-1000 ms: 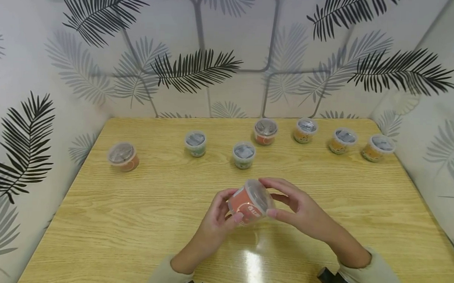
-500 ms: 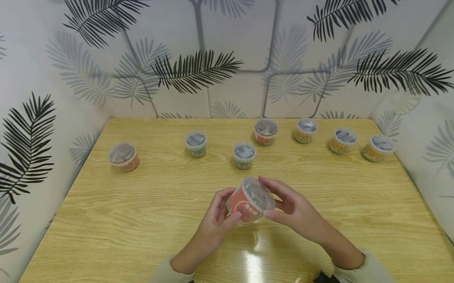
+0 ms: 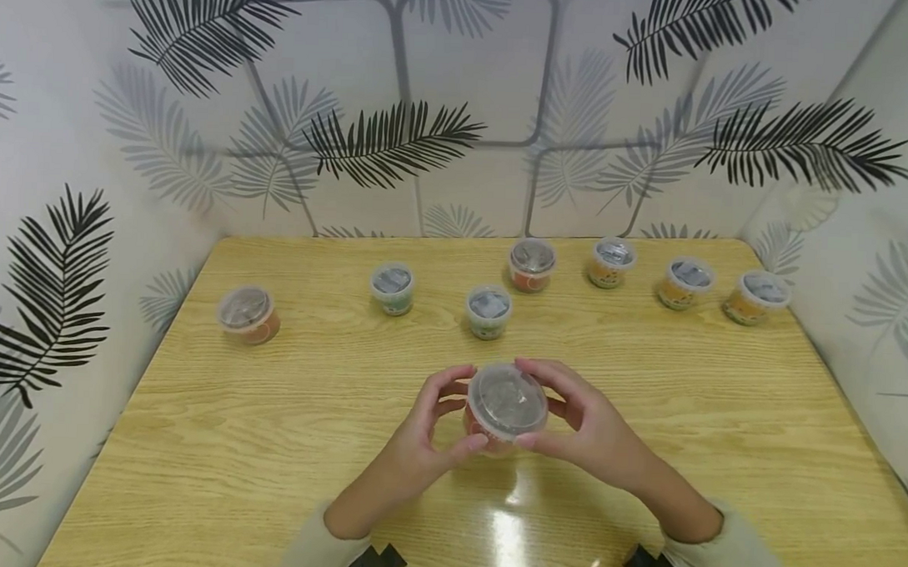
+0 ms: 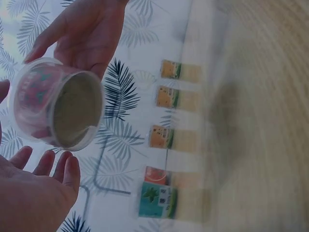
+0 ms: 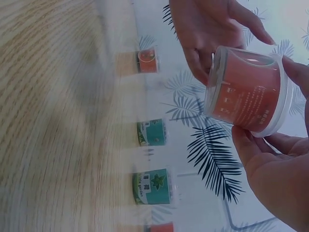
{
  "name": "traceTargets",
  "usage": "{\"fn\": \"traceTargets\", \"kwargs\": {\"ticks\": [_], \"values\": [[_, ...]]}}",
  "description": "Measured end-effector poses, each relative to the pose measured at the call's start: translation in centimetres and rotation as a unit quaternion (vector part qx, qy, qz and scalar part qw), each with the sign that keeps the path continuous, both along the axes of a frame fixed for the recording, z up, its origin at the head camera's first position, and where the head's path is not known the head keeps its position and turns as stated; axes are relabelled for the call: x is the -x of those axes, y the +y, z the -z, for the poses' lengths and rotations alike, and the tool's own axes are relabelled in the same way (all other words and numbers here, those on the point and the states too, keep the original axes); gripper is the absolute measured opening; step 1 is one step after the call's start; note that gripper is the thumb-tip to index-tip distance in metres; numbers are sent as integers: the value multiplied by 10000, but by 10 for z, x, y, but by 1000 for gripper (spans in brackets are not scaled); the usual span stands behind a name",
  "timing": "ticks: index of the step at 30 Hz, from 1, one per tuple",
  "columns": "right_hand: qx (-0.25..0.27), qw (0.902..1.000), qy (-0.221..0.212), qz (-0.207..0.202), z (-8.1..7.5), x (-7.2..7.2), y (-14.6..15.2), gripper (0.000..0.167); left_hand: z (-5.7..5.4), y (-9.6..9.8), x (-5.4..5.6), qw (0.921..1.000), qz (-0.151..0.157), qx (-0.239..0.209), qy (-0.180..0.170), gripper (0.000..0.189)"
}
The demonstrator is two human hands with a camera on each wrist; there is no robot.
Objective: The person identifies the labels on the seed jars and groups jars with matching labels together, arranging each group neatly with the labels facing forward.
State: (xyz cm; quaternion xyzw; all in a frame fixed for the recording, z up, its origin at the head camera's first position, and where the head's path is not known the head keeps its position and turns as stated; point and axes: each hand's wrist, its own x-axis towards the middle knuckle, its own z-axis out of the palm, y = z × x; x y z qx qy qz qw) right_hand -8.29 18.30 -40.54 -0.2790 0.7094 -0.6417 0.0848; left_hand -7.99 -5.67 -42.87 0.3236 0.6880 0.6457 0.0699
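Both hands surround a clear plastic tub (image 3: 506,398) with a red label, raised off the table and its lid facing up toward the head camera. My right hand (image 3: 599,430) grips it by the lid's rim, thumb at the front and fingers behind. Around the other side, my left hand (image 3: 411,449) is spread wide, its thumb close to the tub's front. A small gap shows between the left fingertips (image 4: 46,162) and the tub wall in the left wrist view. Something brown shows through the tub's round base. The right wrist view shows white print on the label (image 5: 246,92).
On the wooden table (image 3: 268,444), another red tub (image 3: 248,314) stands at the left. Two green tubs (image 3: 488,311) and a second red tub (image 3: 532,264) stand mid-back. Three orange tubs (image 3: 688,283) line the back right. Leaf-patterned covering surrounds the table's back and sides.
The held tub has turned, bringing its lid up toward the head camera and its label mostly out of sight. My left hand has spread wider around it; my right hand stays at the rim.
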Motion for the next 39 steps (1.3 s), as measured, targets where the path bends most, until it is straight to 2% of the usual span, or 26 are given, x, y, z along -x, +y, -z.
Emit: {"fn": "traceTargets", "kwargs": {"ticks": [6, 9, 11, 14, 19, 23, 29, 35, 39], "values": [[-150, 9998, 68, 114, 1, 0, -3, 71, -26, -1, -3, 9981, 2, 409, 454, 72], [-179, 9997, 99, 157, 2, 0, -4, 72, -31, 1, -4, 9969, 60, 508, 604, 72], [-183, 9996, 116, 177, 3, 0, -4, 72, -28, 1, -3, 9963, 87, 587, 620, 74], [-138, 9996, 150, 197, 5, 0, -5, 73, -17, 0, 0, 9956, 56, 690, 635, 75], [-39, 9995, 229, 212, 8, 0, -8, 73, -5, -1, 5, 9955, 22, 816, 476, 76], [-56, 9995, 207, 230, 10, 1, -10, 74, -5, -3, 6, 9957, 29, 869, 313, 77], [-147, 9993, 123, 306, 11, 2, -12, 75, -6, -4, 9, 9940, -8, 1070, 246, 78], [-221, 9986, 332, 333, 12, 5, -15, 76, -9, -5, 13, 9922, -109, 1240, 38, 78], [-259, 9983, 487, 177, 12, 10, -16, 75, -12, -9, 19, 9911, -160, 1314, 106, 76]]}}
